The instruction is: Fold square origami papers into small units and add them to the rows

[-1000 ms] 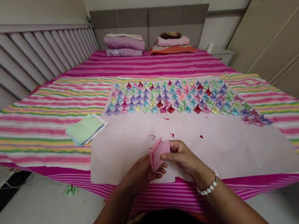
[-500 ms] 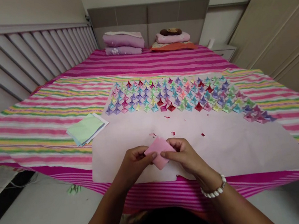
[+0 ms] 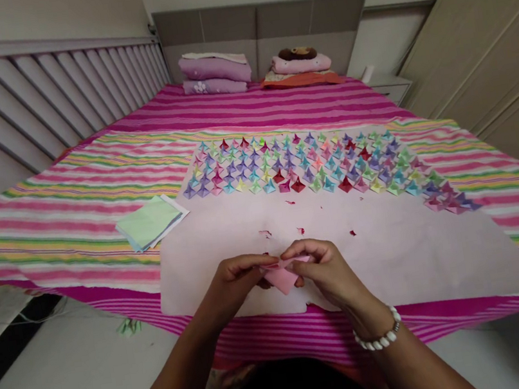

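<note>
A small folded pink paper point(image 3: 282, 277) is pinched between both my hands over the near edge of a big pale pink sheet point(image 3: 395, 252). My left hand point(image 3: 235, 281) grips its left side with closed fingers. My right hand point(image 3: 326, 272), with a white bead bracelet at the wrist, pinches its right side. Only a small triangle of the paper shows between my fingers. Farther back on the sheet lie rows of several small folded paper shapes point(image 3: 314, 167) in many colours.
A stack of pale green and white paper squares point(image 3: 150, 222) lies left of the sheet on the striped bedspread point(image 3: 70, 203). Tiny red scraps point(image 3: 265, 234) dot the sheet. Folded bedding and pillows point(image 3: 217, 74) sit at the headboard. A green folded piece point(image 3: 128, 326) lies on the floor.
The pink paper went from held upright to flat, and is now folded smaller and lower between my fingertips. My hands have closed in together around it.
</note>
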